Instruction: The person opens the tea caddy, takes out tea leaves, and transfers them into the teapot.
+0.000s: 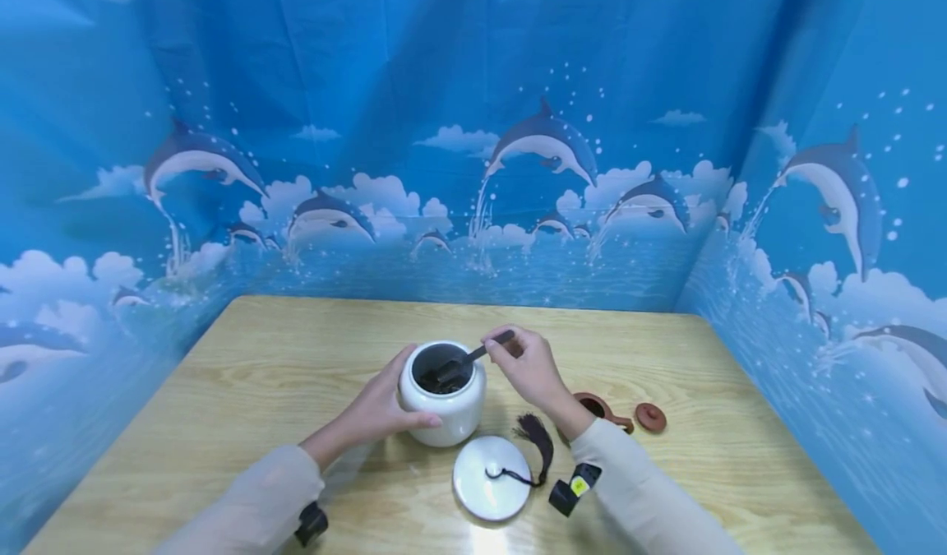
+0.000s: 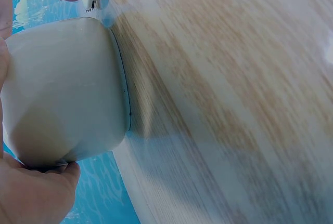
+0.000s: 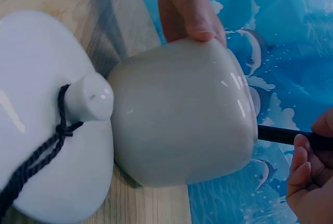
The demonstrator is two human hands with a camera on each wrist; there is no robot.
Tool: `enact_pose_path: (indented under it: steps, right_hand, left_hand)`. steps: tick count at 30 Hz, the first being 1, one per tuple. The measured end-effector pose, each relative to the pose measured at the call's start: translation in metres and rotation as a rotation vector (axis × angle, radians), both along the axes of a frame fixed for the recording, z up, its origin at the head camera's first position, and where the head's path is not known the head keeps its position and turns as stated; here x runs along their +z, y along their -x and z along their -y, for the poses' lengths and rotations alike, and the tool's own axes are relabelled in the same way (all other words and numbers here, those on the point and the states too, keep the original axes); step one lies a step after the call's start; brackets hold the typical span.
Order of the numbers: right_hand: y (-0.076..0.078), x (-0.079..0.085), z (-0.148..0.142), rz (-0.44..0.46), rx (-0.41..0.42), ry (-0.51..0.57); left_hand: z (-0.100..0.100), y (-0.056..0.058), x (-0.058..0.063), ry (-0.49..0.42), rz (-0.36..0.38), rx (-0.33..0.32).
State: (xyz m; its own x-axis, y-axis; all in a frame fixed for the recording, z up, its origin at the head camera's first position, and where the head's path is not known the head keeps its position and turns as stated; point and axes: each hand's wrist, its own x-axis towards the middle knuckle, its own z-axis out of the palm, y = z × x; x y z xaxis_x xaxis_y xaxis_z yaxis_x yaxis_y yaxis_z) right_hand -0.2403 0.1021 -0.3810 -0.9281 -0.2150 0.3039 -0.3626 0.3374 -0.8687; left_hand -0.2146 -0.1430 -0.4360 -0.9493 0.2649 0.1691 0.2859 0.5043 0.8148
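A white ceramic jar (image 1: 453,421) stands on the table, its mouth uncovered and dark pieces that look like tea leaves (image 1: 429,386) inside. My left hand (image 1: 379,405) holds the jar from the left, thumb across the near side and fingers round the far side. Above the rim, my right hand (image 1: 529,369) pinches the handle of a dark tea scoop (image 1: 481,351), which slants down into the jar. The scoop's end lies among the dark pieces. In the right wrist view the scoop's dark handle (image 3: 278,134) sticks out of the jar's mouth.
In front of the jar lies its white lid (image 1: 481,493), with a dark tassel (image 1: 544,444) tied to the knob. A brown clay teapot (image 1: 618,419), partly hidden by my right forearm, sits at the right beside a small clay lid (image 1: 651,417). Dolphin-printed curtains surround the table.
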Motion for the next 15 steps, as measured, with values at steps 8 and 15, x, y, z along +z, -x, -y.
enact_pose_path:
  steps: [8,15]
  right_hand:
    - [0.010,-0.003,0.013,-0.096,0.076,-0.206]
    - [0.018,-0.006,0.019,-0.207,0.156,-0.387]
  left_hand:
    - [0.001,0.000,0.000,-0.025,-0.049,-0.030]
    - [0.000,0.001,0.001,-0.045,-0.046,-0.047]
